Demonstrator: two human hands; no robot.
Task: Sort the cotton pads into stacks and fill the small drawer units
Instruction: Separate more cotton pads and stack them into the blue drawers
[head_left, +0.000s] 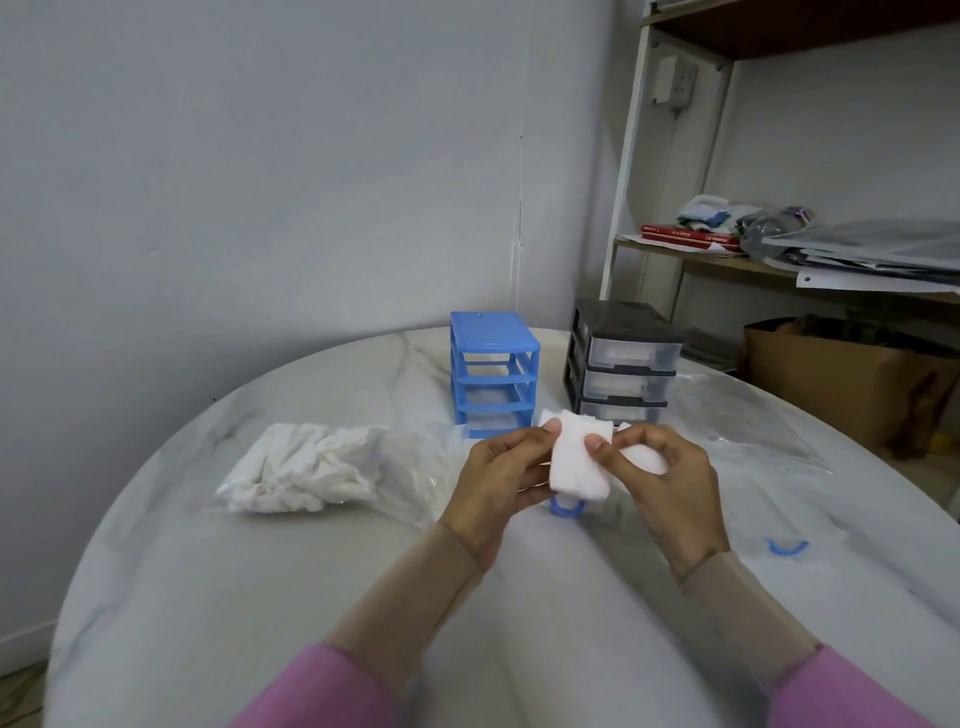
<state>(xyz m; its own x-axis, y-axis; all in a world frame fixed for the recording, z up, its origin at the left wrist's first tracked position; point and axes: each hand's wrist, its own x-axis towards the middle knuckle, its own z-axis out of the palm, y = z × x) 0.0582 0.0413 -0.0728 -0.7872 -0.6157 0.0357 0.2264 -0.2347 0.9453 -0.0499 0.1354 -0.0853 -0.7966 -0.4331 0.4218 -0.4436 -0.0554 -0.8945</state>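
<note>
Both hands, left hand (498, 473) and right hand (660, 478), pinched a cotton pad stack (579, 457) held above the table (311, 571) before the blue drawer unit (493, 374); edges probably needed squaring before loading.

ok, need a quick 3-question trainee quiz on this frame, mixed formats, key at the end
1. True or false: the blue plastic drawer frame has all its drawers in place.
2. Which hands hold the stack of white cotton pads? A) left only B) right only C) both
3. Fill in: the clear bag of crumpled white cotton pads lies on the marble table to the ___ of the hands.

Key:
1. False; its slots show empty, while the black drawer unit with clear drawers has its drawers in.
2. C; left hand and right hand both grip it.
3. left
</note>
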